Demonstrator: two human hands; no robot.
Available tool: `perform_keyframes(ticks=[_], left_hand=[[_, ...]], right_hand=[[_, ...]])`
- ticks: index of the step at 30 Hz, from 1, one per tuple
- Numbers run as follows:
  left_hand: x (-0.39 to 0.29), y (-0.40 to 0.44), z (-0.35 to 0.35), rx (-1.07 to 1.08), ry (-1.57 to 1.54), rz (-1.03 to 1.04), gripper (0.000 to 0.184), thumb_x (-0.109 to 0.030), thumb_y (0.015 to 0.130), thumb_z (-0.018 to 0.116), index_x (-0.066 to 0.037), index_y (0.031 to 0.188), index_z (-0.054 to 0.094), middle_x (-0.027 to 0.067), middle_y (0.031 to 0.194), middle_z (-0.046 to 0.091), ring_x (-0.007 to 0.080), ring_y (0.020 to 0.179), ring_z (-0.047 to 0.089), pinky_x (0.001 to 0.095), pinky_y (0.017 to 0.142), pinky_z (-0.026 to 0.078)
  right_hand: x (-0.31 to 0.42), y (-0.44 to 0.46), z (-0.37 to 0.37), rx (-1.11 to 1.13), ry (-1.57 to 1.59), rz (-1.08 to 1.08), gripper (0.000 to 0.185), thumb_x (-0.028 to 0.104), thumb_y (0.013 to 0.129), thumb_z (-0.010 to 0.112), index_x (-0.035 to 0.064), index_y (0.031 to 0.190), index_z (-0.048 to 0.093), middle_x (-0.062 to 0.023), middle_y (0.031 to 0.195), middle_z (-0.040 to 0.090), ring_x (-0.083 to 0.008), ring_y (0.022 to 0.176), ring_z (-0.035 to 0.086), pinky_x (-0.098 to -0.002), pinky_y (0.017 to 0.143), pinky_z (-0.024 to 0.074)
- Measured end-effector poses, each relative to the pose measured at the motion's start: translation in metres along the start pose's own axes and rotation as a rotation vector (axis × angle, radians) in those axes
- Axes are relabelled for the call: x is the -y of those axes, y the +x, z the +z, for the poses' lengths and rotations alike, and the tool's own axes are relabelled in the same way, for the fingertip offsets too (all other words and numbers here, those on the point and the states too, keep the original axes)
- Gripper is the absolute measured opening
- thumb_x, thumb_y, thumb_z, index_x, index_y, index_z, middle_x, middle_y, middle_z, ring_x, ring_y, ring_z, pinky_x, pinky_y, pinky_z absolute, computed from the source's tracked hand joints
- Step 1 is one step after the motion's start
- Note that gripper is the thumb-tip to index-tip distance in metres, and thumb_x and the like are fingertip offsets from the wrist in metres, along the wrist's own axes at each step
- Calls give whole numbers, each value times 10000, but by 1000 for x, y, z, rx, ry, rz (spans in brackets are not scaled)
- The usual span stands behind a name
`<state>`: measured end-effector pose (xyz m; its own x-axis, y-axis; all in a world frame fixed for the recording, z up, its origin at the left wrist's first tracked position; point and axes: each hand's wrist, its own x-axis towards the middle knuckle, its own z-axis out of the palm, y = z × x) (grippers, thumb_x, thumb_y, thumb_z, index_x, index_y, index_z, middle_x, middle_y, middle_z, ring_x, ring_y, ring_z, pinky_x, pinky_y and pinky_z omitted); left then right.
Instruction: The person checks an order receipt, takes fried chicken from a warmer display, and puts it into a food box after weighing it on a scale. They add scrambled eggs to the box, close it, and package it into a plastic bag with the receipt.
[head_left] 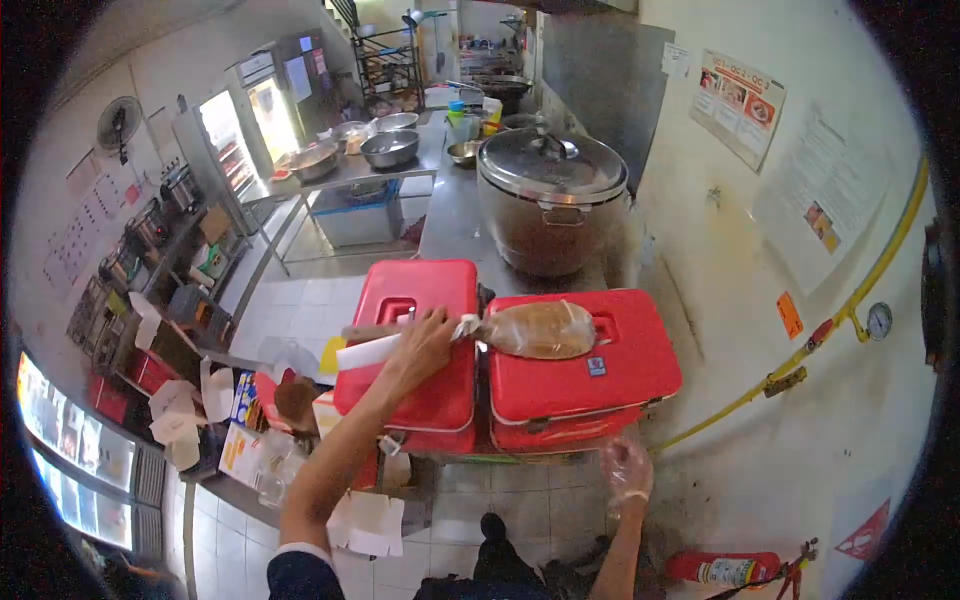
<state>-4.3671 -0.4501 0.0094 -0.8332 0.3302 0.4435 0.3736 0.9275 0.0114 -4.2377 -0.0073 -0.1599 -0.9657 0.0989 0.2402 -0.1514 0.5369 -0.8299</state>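
Two red coolers stand side by side, a left cooler point(420, 285) and a right cooler point(640, 345). A knotted clear bag of brown food point(545, 331) lies across the right lid. My bare left hand point(428, 345) is over the left lid with its fingers bent down, close to the bag's knot. A long white strip point(368, 352) and a thin brown piece meet the hand; what the fingers grip is hidden. My right hand point(627, 472), in a clear plastic glove, hangs before the right cooler's front corner, fingers loosely apart, holding nothing visible.
Behind the coolers stands a large lidded pot point(552, 200) on a steel counter. Metal bowls point(390, 148) sit on a table further back. Boxes and cartons point(242, 452) crowd the left. A yellow pipe point(780, 378) runs along the right wall above a fire extinguisher point(722, 568).
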Motion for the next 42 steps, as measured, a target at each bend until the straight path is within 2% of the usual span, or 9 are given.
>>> perform_keyframes(ticks=[7,14,18,20,22,27,34,36,42], left_hand=[[-23,-44,-54,-28,136,-463,331,-68,738,681,-4,1038,556,194,996,560,379,955,583,491,709,533],[18,-77,-16,12,202,-704,272,-66,747,658,4,992,562,222,956,563,410,947,582,509,737,503],[-50,-36,-53,-182,141,-566,354,-227,832,670,-26,1112,590,193,1043,596,375,949,577,500,775,489],[-98,-20,-37,13,122,-212,506,-257,736,784,-56,1161,598,153,1107,596,387,954,588,476,786,513],[-163,6,-31,106,-341,-101,651,-263,706,807,-78,1276,552,148,1228,550,378,1066,554,465,868,517],[-198,52,21,395,-280,158,962,-283,652,823,-151,1482,355,143,1377,422,387,1135,515,499,852,551],[-184,59,2,440,-216,369,841,-392,712,762,-72,1416,431,165,1326,495,373,1139,525,497,839,555],[-176,70,-21,241,-162,427,716,-356,707,759,-62,1318,526,122,1151,601,311,1045,564,445,805,551],[-130,154,-95,-103,53,310,388,-186,688,759,-109,1049,639,74,975,685,298,966,621,427,772,549]], right_hand=[[-29,20,-47,-187,-42,43,156,129,923,673,62,1056,624,-42,832,618,-112,668,583,-257,560,495],[20,56,-35,-177,-270,-28,209,191,892,698,31,1015,645,-65,855,637,-209,777,611,-359,728,505],[66,57,-37,-114,-58,189,221,213,906,684,30,1024,647,-76,894,651,-200,809,618,-344,745,506],[59,51,-35,-94,-193,128,197,178,894,691,37,1026,651,-89,937,663,-198,825,634,-339,759,514],[24,39,-21,-118,-124,107,182,147,888,689,44,1033,649,-92,947,667,-199,825,641,-337,758,519],[39,28,-42,-172,-216,41,181,68,882,674,60,1059,639,-67,960,675,-175,827,644,-318,763,523],[-16,-20,-80,-153,-155,388,164,103,893,688,59,1045,648,-34,966,683,-139,798,631,-308,742,527],[-9,-25,-89,-164,-92,488,168,112,890,695,54,1041,650,-33,962,686,-134,791,630,-306,738,530],[76,75,-83,-106,-146,-72,280,20,839,689,73,1111,652,-76,946,671,-188,816,647,-304,748,535]])
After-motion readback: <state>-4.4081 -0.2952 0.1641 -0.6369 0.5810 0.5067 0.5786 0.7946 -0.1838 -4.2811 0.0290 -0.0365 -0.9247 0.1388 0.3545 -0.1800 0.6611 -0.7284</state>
